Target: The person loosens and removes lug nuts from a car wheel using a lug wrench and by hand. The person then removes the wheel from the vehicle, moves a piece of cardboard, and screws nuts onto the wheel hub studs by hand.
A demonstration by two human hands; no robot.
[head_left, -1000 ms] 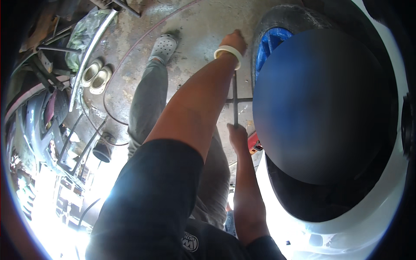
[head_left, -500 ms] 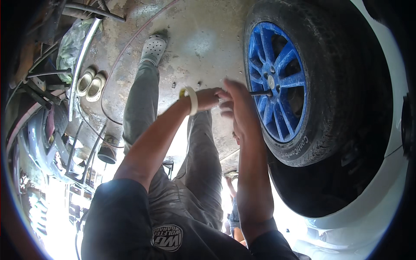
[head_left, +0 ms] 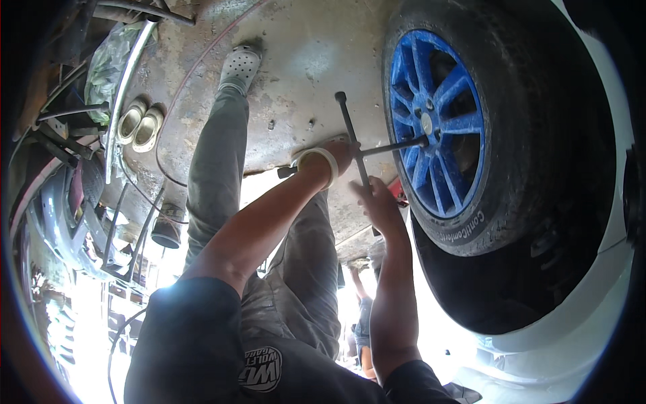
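Note:
A dark four-way lug wrench (head_left: pixel 348 121) reaches from my hands to the hub area of a blue alloy wheel (head_left: pixel 452 124), its socket end at a lug hole beside the centre cap. My left hand (head_left: pixel 336 153), below a pale wristband, is closed around the wrench's rear shaft near the cross. The shaft's free end sticks out behind that wrist. Lower down, my right hand (head_left: pixel 380 205) is at the end of one cross arm, fingers bent about it and slightly blurred. A black tyre (head_left: pixel 518 135) surrounds the wheel, within the arch of a light-coloured car (head_left: pixel 572 303).
Two small dark nut-like pieces, one here (head_left: pixel 271 124), lie on the stained concrete floor (head_left: pixel 303 60). A thin hose (head_left: pixel 188 74) crosses it. Pale clogs (head_left: pixel 139 126), metal bars and car parts (head_left: pixel 81 215) crowd the left. A red object (head_left: pixel 398 192) shows behind my right hand. Another person (head_left: pixel 365 330) is farther back.
The wrench has turned, so its cross arms now show. My right hand has dropped from beside the left hand to the lower arm. My left hand has shifted slightly right.

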